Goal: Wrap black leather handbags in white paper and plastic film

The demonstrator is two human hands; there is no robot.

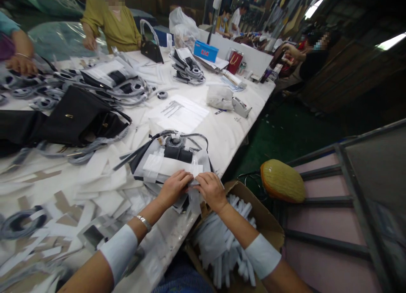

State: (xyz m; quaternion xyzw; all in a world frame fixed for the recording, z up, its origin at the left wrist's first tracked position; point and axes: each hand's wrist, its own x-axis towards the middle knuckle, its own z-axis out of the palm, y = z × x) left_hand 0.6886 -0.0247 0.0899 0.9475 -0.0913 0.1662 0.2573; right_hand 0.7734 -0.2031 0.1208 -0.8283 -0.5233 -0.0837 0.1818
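Note:
My left hand (174, 187) and my right hand (212, 190) meet at the table's near edge, fingers curled and pinching the near end of a clear plastic packet (168, 165). The packet holds white paper padding and a dark coiled strap. It lies on top of a small stack of similar packets. Both wrists wear white sleeve guards, and the left wrist has a silver bracelet.
The long white table (228, 132) carries black handbags (79, 117), piles of wrapped straps (187, 68), paper sheets and a tape dispenser (241, 107). A cardboard box of white strips (228, 246) sits below my hands. A yellow cushion (282, 181) and metal rack lie right. Other people work at the far end.

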